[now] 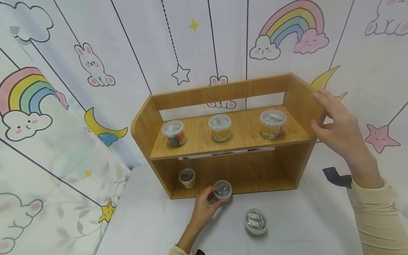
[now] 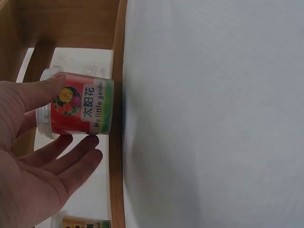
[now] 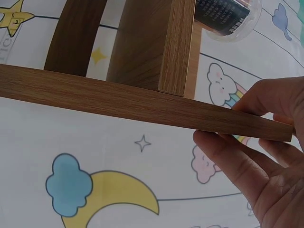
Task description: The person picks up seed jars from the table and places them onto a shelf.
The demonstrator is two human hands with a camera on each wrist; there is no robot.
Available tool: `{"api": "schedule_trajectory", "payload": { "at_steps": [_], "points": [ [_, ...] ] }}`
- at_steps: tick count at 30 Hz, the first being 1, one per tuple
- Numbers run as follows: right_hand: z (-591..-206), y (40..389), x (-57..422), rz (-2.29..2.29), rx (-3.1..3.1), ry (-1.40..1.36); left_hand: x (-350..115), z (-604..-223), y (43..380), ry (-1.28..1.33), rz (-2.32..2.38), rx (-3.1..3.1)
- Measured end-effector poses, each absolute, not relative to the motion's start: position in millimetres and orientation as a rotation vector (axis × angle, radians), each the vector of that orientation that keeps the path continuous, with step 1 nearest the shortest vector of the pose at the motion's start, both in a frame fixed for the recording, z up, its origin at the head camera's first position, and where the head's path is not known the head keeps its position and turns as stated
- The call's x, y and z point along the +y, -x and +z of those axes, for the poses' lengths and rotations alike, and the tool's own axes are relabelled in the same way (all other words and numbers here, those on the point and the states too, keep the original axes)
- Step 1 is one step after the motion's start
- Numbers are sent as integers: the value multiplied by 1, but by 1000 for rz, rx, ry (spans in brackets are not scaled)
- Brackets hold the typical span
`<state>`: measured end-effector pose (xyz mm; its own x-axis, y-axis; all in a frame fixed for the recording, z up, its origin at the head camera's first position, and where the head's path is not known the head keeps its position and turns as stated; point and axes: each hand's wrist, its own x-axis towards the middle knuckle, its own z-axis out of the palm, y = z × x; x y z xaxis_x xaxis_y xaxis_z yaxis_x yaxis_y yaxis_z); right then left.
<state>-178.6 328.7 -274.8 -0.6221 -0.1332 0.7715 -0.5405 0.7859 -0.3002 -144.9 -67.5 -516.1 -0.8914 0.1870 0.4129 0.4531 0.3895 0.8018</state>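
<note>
In the head view, my left hand point(image 1: 203, 209) holds a small lidded plastic cup point(image 1: 224, 190) at the front edge of the lower shelf. The left wrist view shows its red flower label point(image 2: 71, 102), with the thumb on one side and fingertips on the other. The cup's base meets the board's edge. My right hand point(image 1: 345, 131) grips the right side panel point(image 1: 302, 102) of a wooden two-tier shelf; in the right wrist view, thumb and fingers lie on opposite faces of that panel point(image 3: 142, 105).
On the upper tier stand three lidded cups: a dark one point(image 1: 174, 134), a yellow one point(image 1: 220, 128) and another yellow one point(image 1: 272, 124). A smaller cup point(image 1: 187, 178) sits lower left. One more cup point(image 1: 256, 222) stands on the white tabletop in front.
</note>
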Motion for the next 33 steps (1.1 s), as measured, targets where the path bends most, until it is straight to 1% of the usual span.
{"api": "schedule_trajectory", "payload": {
  "at_steps": [5,9,17,22,28,33],
  "points": [
    [-274,178,328,668,-2196,-495,-68,-512,143,527,-1357,-2445],
    [-275,178,328,671,-2199,-489,-66,-507,139,492,-1399,-2458],
    [-277,179,330,682,-2201,-482,-64,-499,133,374,-1945,-2420],
    [-276,178,330,689,-2204,-481,-61,-489,128,300,-2151,-2399],
    [-276,178,329,684,-2200,-480,-59,-465,118,354,-2119,-2427],
    [-276,178,329,683,-2208,-477,-59,-458,115,411,-2103,-2416]
  ]
}}
